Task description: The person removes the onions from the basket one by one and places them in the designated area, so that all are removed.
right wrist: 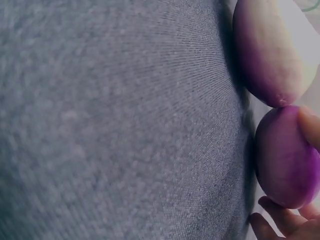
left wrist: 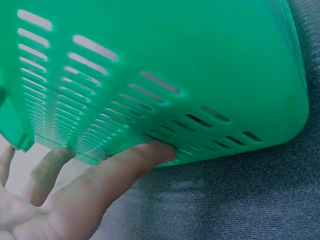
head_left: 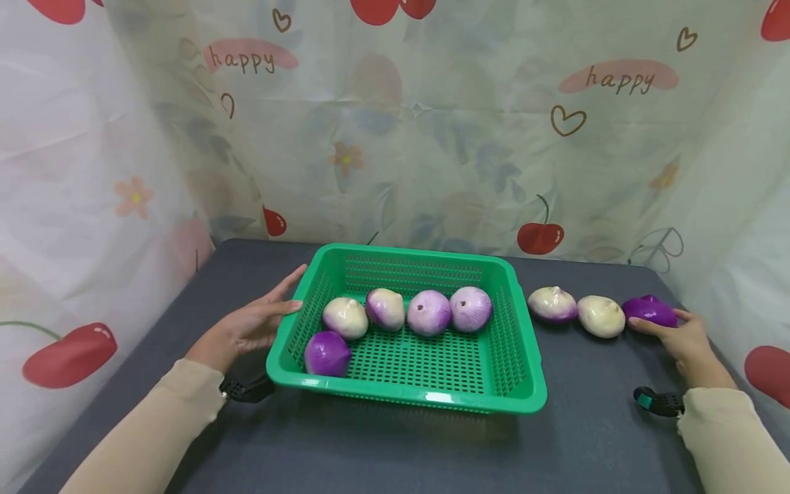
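Nearest the viewer, cream sleeves (head_left: pixel 148 425) are seen on both forearms, with a small dark device (head_left: pixel 662 403) worn at each wrist. Beyond them, a green basket (head_left: pixel 527 343) with slotted walls is set in the middle of the dark grey table (head_left: pixel 345 446). Its left wall is touched from outside by the left hand (head_left: pixel 243 333), whose fingers are spread and reach forward, with nothing grasped. In the basket's near left corner, a violet onion (head_left: pixel 328 355) is placed. At the far right, a purple onion (head_left: pixel 649 311) is pinched between the thumb and fingers of the right hand (head_left: pixel 691 346); whether it is lifted cannot be told. Beside it, a whitish onion (head_left: pixel 601 317) and a white-and-purple onion (head_left: pixel 553 304) are lined up toward the basket. At about the same depth inside the basket, a cream onion (head_left: pixel 345 318), a two-toned onion (head_left: pixel 385 309) and two lilac onions (head_left: pixel 471 309) are arranged in a row. Farthest back, a curtain (head_left: pixel 420 165) printed with cherries, hearts and "happy" is hung behind the table.
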Motion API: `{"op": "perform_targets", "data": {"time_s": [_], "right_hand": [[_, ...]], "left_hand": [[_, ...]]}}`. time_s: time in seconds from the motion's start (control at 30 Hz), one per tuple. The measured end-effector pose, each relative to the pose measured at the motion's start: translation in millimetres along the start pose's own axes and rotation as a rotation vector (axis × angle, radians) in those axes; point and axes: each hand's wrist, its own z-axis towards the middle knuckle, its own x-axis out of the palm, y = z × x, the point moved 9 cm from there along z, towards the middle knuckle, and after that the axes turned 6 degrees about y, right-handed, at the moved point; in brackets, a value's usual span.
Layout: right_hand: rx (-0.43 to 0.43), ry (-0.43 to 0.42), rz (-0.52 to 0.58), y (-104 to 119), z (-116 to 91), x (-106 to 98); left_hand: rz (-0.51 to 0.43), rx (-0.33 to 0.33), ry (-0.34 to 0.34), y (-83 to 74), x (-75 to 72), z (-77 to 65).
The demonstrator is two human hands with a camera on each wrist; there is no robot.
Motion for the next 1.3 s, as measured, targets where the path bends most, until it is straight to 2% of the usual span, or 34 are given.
{"op": "perform_targets", "data": {"time_s": [0.57,0.97,1.03,1.13,1.3], "right_hand": [[0.054,0.048,-0.032,-6,3,2],[0.056,0.085,-0.036,-4,6,3],[0.028,0.088,-0.039,-3,7,1],[-0.064,0.096,-0.043,6,5,-3],[-0.234,0.125,-0.056,47,-10,-5]], "left_hand": [[0.006,0.002,0.003,0.1,1.1,-0.3],[0.023,0.003,0.000,0.7,-0.7,0.1],[0.027,0.001,-0.003,1.8,-2.6,0.9],[0.029,-0.004,-0.003,3.0,-4.2,2.0],[0.015,-0.002,0.005,1.7,-2.3,1.3]]}}
